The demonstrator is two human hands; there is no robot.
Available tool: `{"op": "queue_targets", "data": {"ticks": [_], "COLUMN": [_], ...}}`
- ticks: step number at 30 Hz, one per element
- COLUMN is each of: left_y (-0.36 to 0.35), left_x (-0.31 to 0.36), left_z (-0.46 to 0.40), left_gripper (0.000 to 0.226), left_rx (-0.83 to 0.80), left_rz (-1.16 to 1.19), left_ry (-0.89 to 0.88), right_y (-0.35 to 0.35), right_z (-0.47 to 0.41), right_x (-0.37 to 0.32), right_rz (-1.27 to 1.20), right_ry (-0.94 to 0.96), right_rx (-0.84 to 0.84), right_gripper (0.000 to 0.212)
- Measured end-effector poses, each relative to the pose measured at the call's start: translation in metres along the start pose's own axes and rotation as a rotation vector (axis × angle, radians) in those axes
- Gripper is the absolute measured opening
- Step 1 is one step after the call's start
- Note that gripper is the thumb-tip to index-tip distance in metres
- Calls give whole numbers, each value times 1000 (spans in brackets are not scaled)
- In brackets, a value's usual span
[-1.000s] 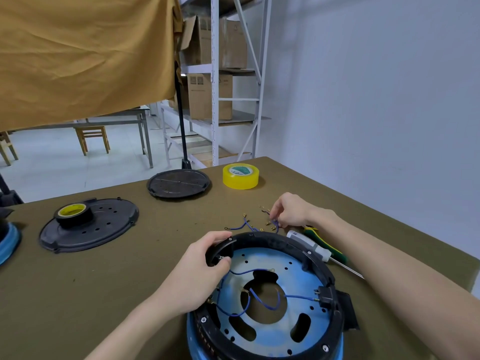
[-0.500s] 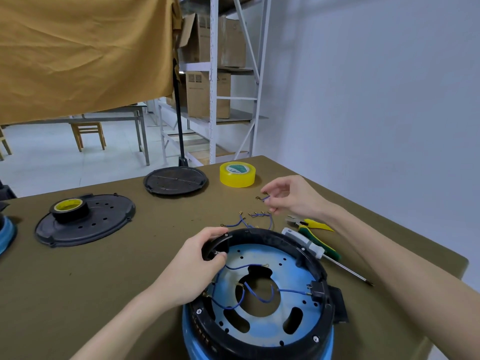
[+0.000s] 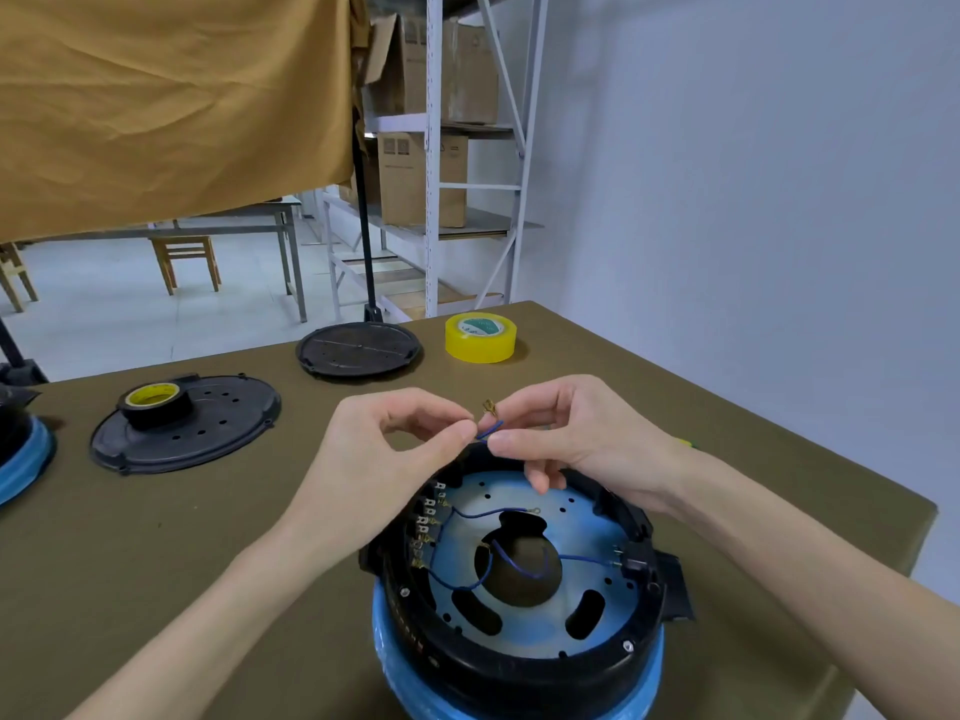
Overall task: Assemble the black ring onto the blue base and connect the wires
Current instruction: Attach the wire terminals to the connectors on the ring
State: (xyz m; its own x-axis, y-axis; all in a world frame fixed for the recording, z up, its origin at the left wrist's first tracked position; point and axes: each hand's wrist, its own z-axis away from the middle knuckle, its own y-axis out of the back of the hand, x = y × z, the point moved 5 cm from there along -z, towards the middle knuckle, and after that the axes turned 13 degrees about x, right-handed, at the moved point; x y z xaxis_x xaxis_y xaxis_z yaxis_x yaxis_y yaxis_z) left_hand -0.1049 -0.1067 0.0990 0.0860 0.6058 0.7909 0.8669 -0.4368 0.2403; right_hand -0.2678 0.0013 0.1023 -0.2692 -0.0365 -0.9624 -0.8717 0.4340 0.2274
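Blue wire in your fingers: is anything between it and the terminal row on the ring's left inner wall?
Nothing visible blocks it. Both hands, left hand and right hand, pinch the short blue wire above the black ring; the terminal row below lies open, only the left palm close beside it.

A single head-worn wide-angle view looks forward and down from close above the hands (image 3: 498,439), both forearms entering from the bottom edge. Beyond the hands the desk (image 3: 675,407) runs away toward a metal shelf rack (image 3: 431,148) and wall.
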Motion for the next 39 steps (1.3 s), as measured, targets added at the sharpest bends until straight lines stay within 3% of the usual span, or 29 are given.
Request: {"op": "queue_targets", "data": {"ticks": [8,15,18,22,28,34,39], "left_y": [-1,-3,-6,-7,-18,-19,-19], "left_x": [0,-14,-30,-59,-91,-97,-100], "left_z": [0,1,0,0,8,9,10], "left_gripper": [10,9,23,21,29,32,32], "left_rx": [-65,-190,-275,-219,-180,-177,-174], "left_rz": [-19,-70,-152,-233,-109,-42,-34], "left_ry": [-23,-22,19,133,355,392,391], "right_y": [2,-4,-7,-15,-41,-41,-43], "right_z": [8,11,9,5,-8,-9,-7], "right_x": [-5,11,18,27,35,44,47], "right_rz": [88,73,169,561,781,741,708], "right_ry": [162,83,94,228,322,312,311], "right_rx": [47,-74,-67,-10,-8,107,101], "right_gripper": [11,15,9,5,9,8,6]}}
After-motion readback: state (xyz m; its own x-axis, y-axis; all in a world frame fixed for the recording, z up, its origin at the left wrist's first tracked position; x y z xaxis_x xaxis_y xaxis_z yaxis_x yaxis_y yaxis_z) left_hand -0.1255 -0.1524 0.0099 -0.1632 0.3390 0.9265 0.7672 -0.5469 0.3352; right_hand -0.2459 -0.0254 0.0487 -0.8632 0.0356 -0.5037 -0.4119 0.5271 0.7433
